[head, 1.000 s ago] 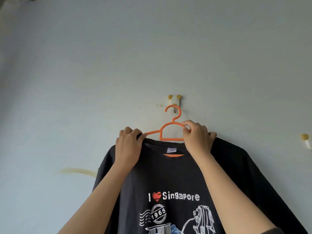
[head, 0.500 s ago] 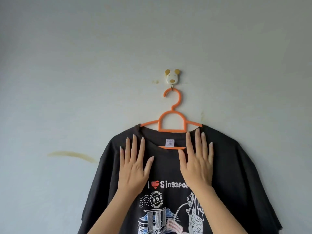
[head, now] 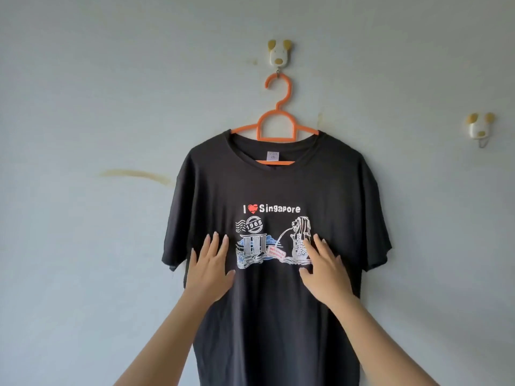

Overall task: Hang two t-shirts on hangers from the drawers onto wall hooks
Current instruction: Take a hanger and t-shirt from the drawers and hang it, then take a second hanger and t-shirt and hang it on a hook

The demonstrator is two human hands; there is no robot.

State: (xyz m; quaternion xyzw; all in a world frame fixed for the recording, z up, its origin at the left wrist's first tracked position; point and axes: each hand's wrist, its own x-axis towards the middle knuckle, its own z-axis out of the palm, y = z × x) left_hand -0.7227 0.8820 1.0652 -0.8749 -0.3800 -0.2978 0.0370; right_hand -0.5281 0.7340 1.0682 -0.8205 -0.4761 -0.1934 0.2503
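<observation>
Black t-shirt hung from a dog-shaped wall hook, both hands on its front

An orange plastic hanger hangs directly below the wall hook, caught on its small metal prong. The t-shirt hangs from the hanger, straight down from the hook, with its long axis vertical and its printed front facing the viewer.

Well below the hook, two bare forearms reach up from the bottom edge. The left hand lies on the shirt to the left of the chest print. The right hand lies at the print's right side. Both have fingers straight, spread and pointing up, and neither holds anything. It is hard to tell whether the palms press flat or only the fingers touch. Both hands are about equally near the shirt.

A second hook of the same kind is fixed to the right of the first and a little lower, and nothing hangs on it. The other shirt probably belongs there, and the right hand is nearer to it.

The pale blue-grey wall has a yellowish stain down and to the left of the first hook.
</observation>
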